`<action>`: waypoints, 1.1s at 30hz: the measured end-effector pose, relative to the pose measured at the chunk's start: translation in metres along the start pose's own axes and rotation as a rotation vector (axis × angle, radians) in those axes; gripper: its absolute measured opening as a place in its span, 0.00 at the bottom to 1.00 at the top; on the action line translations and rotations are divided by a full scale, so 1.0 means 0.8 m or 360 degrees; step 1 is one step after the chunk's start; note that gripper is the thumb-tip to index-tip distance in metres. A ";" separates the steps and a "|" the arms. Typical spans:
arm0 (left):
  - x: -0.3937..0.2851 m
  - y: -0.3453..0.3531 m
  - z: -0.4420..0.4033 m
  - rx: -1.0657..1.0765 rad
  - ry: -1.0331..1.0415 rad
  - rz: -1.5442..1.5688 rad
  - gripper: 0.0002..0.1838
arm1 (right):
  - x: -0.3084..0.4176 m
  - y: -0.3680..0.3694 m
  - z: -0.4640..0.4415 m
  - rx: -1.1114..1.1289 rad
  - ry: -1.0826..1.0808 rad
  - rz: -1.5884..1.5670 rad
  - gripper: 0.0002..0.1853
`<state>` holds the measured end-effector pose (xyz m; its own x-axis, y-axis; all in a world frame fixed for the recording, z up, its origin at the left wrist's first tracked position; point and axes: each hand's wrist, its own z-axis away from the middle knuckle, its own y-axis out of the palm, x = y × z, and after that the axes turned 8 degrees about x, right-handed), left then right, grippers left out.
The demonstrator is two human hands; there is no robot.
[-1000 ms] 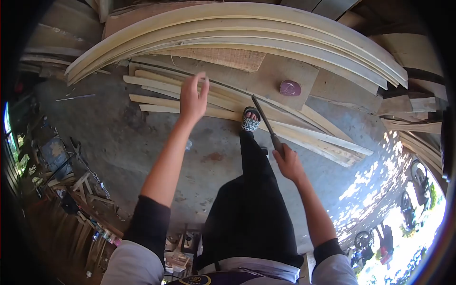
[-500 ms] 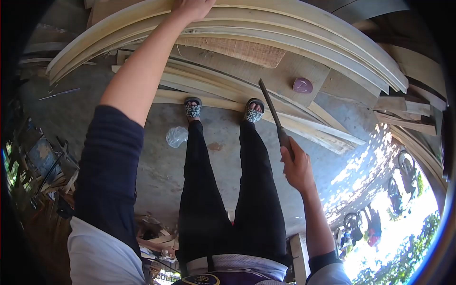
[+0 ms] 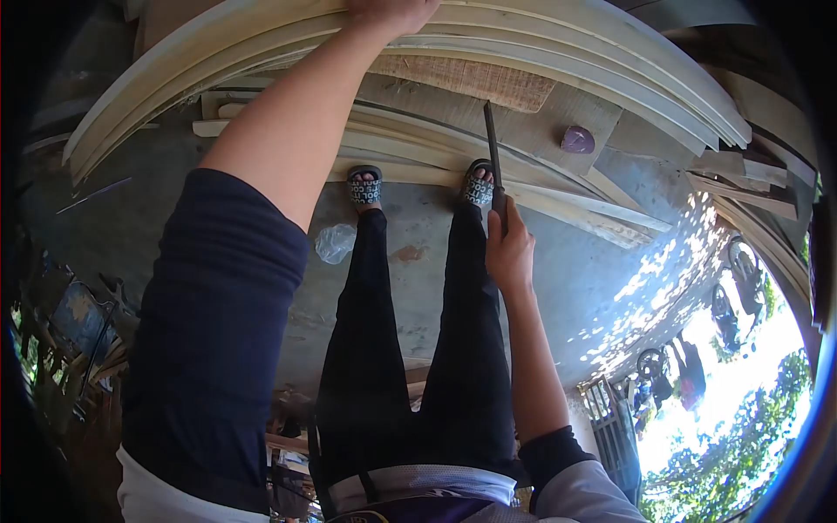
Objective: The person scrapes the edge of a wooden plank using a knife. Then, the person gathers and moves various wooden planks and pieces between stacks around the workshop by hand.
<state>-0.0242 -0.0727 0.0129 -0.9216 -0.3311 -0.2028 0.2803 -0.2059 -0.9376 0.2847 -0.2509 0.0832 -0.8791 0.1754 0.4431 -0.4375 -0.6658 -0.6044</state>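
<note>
A stack of long pale wooden strips (image 3: 558, 44) arches across the top of the head view, its curve at least partly from the wide lens. My left hand (image 3: 394, 14) is at the upper edge of the picture, fingers curled over one of these strips; part of the hand is cut off by the frame. Held by its handle in my right hand (image 3: 512, 248) is a long, thin, dark file (image 3: 493, 135). Its narrow end points up and away from me, just short of the stack and not touching it.
Loose wooden strips (image 3: 410, 139) lie on the floor by my sandalled feet. A rough brown board (image 3: 471, 80) and a purple object (image 3: 577, 139) are beyond them. A clear plastic bag (image 3: 335, 243) sits near my leg. Bicycles (image 3: 741, 288) stand at right.
My right hand has moved up and to the left, bringing the file nearer the stack. My left hand stays on the wood, while the view has shifted slightly.
</note>
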 end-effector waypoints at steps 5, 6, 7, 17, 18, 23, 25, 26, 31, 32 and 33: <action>0.002 0.011 -0.004 -0.0097 -0.0009 0.0038 0.33 | -0.012 -0.004 -0.009 0.0063 -0.0041 -0.0035 0.24; 0.002 0.012 -0.004 -0.0080 -0.0021 0.0042 0.33 | -0.014 -0.008 -0.008 0.0180 0.0134 -0.0232 0.23; 0.002 0.012 -0.004 -0.0106 -0.0023 0.0037 0.33 | 0.001 -0.020 -0.007 0.0296 0.0308 -0.0429 0.23; 0.000 0.017 -0.005 -0.0174 -0.0005 -0.0013 0.31 | -0.032 -0.024 -0.011 0.1040 0.0647 -0.3100 0.22; 0.000 0.018 -0.006 -0.0179 0.0000 -0.0022 0.31 | -0.025 -0.024 -0.011 0.0964 0.0646 -0.2896 0.23; 0.003 0.026 -0.008 -0.0190 -0.0003 -0.0033 0.32 | -0.005 -0.023 -0.013 0.0581 0.0432 -0.1048 0.21; 0.002 0.025 -0.007 -0.0184 -0.0008 -0.0041 0.33 | -0.007 -0.026 -0.011 0.0183 0.0055 -0.0286 0.19; 0.002 0.024 -0.007 -0.0159 -0.0014 -0.0046 0.33 | -0.008 -0.028 -0.009 -0.0015 -0.0130 0.0097 0.18; 0.001 0.027 -0.008 -0.0203 -0.0012 -0.0058 0.33 | 0.009 -0.070 0.018 0.0104 0.0068 0.0155 0.19; 0.004 0.036 -0.010 -0.0263 -0.0004 -0.0075 0.33 | 0.013 -0.074 0.026 0.0113 0.0086 0.0163 0.19; 0.004 0.038 -0.009 -0.0322 0.0003 -0.0096 0.33 | 0.019 -0.077 0.031 0.0114 0.0069 0.0148 0.19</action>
<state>-0.0209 -0.0738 -0.0180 -0.9355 -0.3222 -0.1451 0.1653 -0.0361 -0.9856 0.3028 -0.2254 0.1433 -0.9234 0.1404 0.3573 -0.3402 -0.7305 -0.5922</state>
